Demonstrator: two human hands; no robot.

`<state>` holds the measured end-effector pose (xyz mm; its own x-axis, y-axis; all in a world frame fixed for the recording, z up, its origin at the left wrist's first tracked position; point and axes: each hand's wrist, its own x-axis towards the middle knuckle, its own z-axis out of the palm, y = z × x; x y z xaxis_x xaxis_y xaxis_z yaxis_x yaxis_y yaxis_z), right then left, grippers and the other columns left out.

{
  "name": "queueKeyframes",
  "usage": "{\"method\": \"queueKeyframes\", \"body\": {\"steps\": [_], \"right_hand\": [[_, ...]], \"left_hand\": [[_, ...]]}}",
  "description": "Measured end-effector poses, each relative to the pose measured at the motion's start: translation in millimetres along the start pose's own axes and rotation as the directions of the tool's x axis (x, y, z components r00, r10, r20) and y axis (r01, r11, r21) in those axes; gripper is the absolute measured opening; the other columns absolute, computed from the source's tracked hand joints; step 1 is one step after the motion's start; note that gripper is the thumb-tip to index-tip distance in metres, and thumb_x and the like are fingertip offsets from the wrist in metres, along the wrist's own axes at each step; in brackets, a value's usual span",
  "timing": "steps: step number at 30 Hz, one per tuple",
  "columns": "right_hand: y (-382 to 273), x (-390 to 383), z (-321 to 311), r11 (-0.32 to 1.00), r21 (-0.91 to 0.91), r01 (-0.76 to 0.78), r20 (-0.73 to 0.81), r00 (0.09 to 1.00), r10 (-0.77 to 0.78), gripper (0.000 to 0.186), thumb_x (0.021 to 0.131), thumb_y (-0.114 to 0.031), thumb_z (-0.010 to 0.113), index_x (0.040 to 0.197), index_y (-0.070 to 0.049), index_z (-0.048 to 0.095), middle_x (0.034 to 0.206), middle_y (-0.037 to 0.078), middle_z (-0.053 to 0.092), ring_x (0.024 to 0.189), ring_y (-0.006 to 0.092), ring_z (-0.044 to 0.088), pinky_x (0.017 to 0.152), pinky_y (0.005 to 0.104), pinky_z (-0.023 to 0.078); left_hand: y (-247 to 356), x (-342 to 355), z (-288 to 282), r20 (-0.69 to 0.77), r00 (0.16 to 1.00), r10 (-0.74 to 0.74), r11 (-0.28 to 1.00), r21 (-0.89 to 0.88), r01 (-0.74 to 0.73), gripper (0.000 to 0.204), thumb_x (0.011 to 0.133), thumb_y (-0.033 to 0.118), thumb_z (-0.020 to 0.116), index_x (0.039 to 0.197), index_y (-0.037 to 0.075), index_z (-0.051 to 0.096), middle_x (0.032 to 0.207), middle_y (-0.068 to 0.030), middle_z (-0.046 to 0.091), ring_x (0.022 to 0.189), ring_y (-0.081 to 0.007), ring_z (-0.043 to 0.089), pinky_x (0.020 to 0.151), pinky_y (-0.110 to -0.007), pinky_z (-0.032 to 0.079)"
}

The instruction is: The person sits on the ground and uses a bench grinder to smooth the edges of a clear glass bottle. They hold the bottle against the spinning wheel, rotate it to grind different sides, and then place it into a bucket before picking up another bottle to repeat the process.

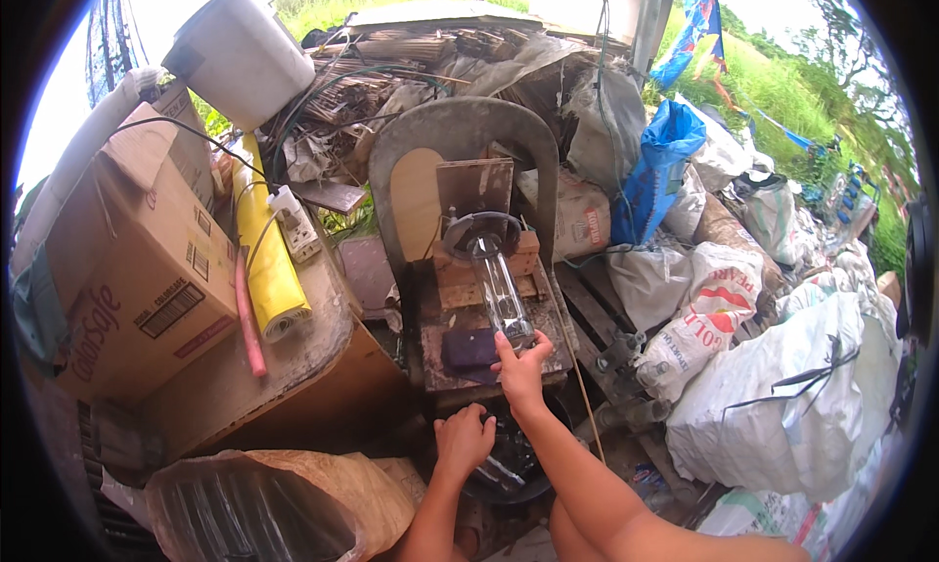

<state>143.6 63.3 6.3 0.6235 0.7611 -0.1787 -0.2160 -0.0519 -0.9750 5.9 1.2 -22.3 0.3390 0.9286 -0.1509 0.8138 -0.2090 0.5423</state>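
Observation:
My right hand (pixel 523 371) is closed around the near end of a clear glass bottle (pixel 499 293). The bottle lies tilted, and its far end reaches into a dark ring (pixel 453 237) on a wooden block (pixel 462 284). Lower and to the left, my left hand (pixel 464 443) has curled fingers at the edge of a dark basin (pixel 536 486); what they grip, if anything, is hidden. Clear glassy pieces show inside the basin. A dark purple folded pad (pixel 469 355) lies on the stained work board, left of the bottle's near end.
A grey chair back (pixel 391 136) rises behind the block. On the left, a cardboard box (pixel 156 269), a yellow roll (pixel 264 278) and a power strip (pixel 293 224) rest on a wooden surface. An open brown sack (pixel 362 494) stands front left. White sacks (pixel 773 396) crowd the right.

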Motion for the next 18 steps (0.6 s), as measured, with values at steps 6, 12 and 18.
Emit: {"method": "queueKeyframes", "body": {"steps": [6,12,18], "right_hand": [[-7,5,-10,0.931,0.2,-0.306,0.091,0.952,0.294,0.076,0.106,-0.057,0.069,0.149,-0.012,0.027,0.108,0.012,0.069,0.077,0.0159,0.068,0.07,0.0319,0.056],[-20,7,-21,0.771,0.369,-0.518,0.334,0.849,0.41,0.08,0.106,-0.074,0.055,0.153,-0.014,0.031,0.107,0.013,0.071,0.078,0.02,0.069,0.074,0.0352,0.056],[-26,7,-25,0.761,0.293,-0.578,0.343,0.807,0.481,0.081,0.106,-0.074,0.055,0.154,-0.013,0.032,0.11,0.013,0.07,0.091,0.0213,0.069,0.077,0.0361,0.056]], "left_hand": [[5,0,-6,0.056,0.998,-0.019,1.0,-0.014,0.019,0.035,0.102,0.036,0.067,0.122,0.009,0.074,0.113,-0.0138,0.08,0.106,-0.0351,0.076,0.095,-0.056,0.046],[8,-1,-9,0.08,0.996,-0.032,0.999,-0.011,0.033,0.035,0.103,0.036,0.066,0.122,0.009,0.074,0.114,-0.0143,0.08,0.106,-0.0353,0.076,0.095,-0.056,0.046],[4,0,-3,0.028,1.0,-0.011,1.0,0.007,0.01,0.035,0.102,0.037,0.068,0.123,0.01,0.074,0.103,-0.009,0.079,0.102,-0.0328,0.076,0.093,-0.054,0.046]]}}
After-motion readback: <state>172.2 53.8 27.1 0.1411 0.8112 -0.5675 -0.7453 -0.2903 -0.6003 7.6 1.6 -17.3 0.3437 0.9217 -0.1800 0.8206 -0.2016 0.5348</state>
